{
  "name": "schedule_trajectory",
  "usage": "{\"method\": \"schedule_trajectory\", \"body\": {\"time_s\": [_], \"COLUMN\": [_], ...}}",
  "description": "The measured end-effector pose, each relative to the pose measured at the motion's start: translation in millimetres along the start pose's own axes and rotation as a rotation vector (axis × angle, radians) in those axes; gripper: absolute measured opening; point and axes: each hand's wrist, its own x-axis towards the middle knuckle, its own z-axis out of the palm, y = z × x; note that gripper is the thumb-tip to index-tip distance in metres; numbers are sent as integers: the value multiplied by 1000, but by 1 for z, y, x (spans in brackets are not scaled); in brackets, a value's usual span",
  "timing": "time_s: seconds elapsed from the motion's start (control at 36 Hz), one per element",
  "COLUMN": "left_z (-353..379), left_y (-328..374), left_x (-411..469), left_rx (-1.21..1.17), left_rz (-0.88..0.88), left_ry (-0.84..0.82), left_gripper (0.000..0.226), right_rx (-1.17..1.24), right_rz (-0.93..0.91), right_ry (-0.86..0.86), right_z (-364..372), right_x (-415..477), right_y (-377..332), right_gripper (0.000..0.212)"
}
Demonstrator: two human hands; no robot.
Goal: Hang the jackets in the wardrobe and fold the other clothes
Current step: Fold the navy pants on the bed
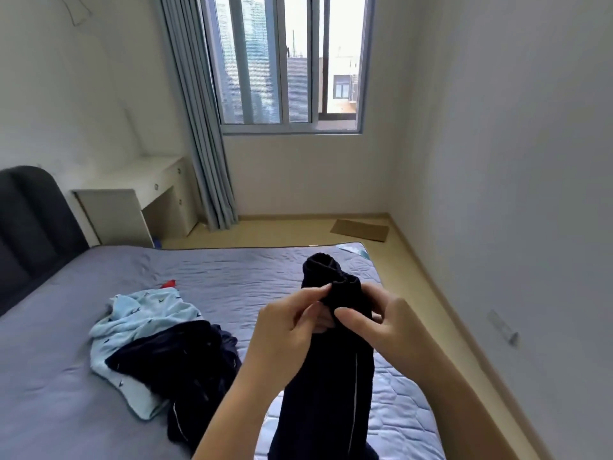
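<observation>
Two hands, left hand (288, 330) and right hand (384, 327), pinch dark trousers (328, 376) above a grey quilted bed (66, 376); pale walls, curtained window (288, 61) beyond.

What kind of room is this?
Most likely a bedroom: a big bed with a dark headboard, loose clothes on it, and a curtained window.
</observation>
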Motion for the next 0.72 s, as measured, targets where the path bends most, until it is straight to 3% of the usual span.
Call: {"method": "schedule_trajectory", "body": {"time_s": [0.14,0.22,0.31,0.42,0.5,0.72], "left_z": [-7,-10,-9,-18,-30,-35], "left_y": [2,7,10,0,-11,-18], "left_x": [4,7,9,9,6,6], "left_rx": [69,140,212,258,264,451], "left_rz": [33,109,178,151,108,283], "left_ry": [-47,-73,-25,42,-41,-84], "left_gripper": [48,38,30,45,54,62], "right_rx": [-43,-7,31,85,118,165], "right_rz": [-49,-66,-61,-34,-33,-30], "right_ry": [36,59,55,31,34,34], "right_z": [-2,-2,0,-3,-8,-14], "right_x": [-2,-3,-4,-3,-1,0], "right_y": [3,7,10,14,17,17], "right_gripper": [27,13,18,8,19,21]}}
